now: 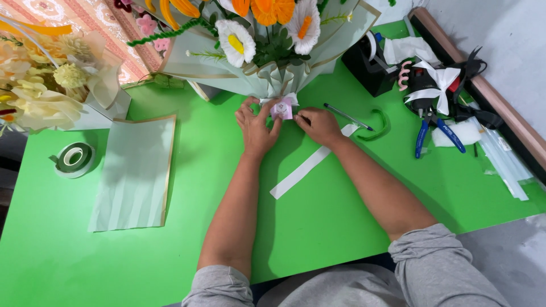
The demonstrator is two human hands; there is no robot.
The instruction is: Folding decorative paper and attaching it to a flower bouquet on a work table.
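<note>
Two bare hands meet at the base of a wrapped bouquet (267, 51) lying on a bright green table (352, 227). The left hand (256, 128) and the right hand (319, 125) press a small pink tag (282, 108) against the pale green wrapping, fingers curled around it. A white ribbon strip (301, 170) runs out from under the right wrist. A pen (347, 116) lies just beside the right hand. To the left rest a folded sheet of wrapping paper (136, 170) and a roll of tape (74, 159); blue-handled pliers (435, 133) lie well apart at right.
</note>
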